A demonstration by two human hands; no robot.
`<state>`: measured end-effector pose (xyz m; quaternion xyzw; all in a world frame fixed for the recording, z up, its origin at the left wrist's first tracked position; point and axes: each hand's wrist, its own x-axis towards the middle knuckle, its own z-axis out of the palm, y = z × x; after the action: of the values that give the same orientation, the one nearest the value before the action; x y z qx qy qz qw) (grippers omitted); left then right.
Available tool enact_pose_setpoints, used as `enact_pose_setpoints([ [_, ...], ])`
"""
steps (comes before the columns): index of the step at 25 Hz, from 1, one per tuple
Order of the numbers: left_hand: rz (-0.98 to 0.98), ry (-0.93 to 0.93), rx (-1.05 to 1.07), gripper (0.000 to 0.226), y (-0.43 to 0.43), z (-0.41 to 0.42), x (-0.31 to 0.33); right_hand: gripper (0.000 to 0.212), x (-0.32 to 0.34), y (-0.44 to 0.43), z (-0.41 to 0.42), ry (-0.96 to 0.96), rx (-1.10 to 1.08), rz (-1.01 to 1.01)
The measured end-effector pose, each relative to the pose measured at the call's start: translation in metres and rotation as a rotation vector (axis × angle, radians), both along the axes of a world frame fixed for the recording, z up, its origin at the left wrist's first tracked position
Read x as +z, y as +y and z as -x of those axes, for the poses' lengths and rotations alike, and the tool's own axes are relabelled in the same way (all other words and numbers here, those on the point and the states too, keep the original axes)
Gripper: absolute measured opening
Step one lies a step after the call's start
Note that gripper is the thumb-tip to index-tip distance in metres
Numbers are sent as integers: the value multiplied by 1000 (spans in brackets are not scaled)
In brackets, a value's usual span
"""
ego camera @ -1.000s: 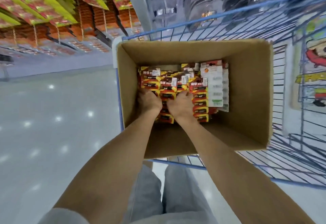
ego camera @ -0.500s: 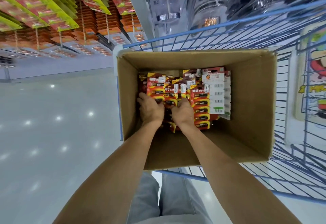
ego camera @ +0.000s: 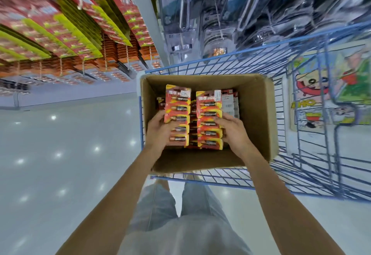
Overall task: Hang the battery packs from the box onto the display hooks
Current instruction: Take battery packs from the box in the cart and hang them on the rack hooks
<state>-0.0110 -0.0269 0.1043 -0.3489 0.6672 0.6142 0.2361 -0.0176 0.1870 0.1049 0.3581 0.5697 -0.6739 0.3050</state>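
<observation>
An open cardboard box (ego camera: 259, 118) sits in a blue wire cart. My left hand (ego camera: 158, 130) grips a stack of red-and-yellow battery packs (ego camera: 177, 114), lifted above the box's contents. My right hand (ego camera: 232, 132) holds a second stack of the same battery packs (ego camera: 209, 118) beside the first. More packs (ego camera: 230, 102) lie lower in the box, some turned with their white backs up. Display hooks (ego camera: 80, 53) loaded with similar red and yellow packs hang on the shelving at the upper left.
The blue wire cart (ego camera: 313, 154) surrounds the box and extends to the right, with a cartoon poster (ego camera: 313, 98) beyond it. Packaged shower heads (ego camera: 210, 13) hang on the shelving straight ahead. Glossy pale floor (ego camera: 60, 164) spreads to the left.
Both hands were pressed down among the packs in the box; now each has come up holding a stack of packs. The view has tilted up toward the shelving.
</observation>
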Motion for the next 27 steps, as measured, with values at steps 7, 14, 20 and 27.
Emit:
enact_pose_setpoints([
  [7,-198,194,37,31,-12,-2,108,25,111,-8,3,192,-92,115],
  [14,-280,376,130,36,-45,-19,186,25,194,-35,7,377,-81,135],
  [20,-345,549,208,42,-99,-27,230,28,234,-91,14,477,16,238],
  [27,-291,660,326,53,-213,-37,273,29,274,-218,28,558,59,270],
])
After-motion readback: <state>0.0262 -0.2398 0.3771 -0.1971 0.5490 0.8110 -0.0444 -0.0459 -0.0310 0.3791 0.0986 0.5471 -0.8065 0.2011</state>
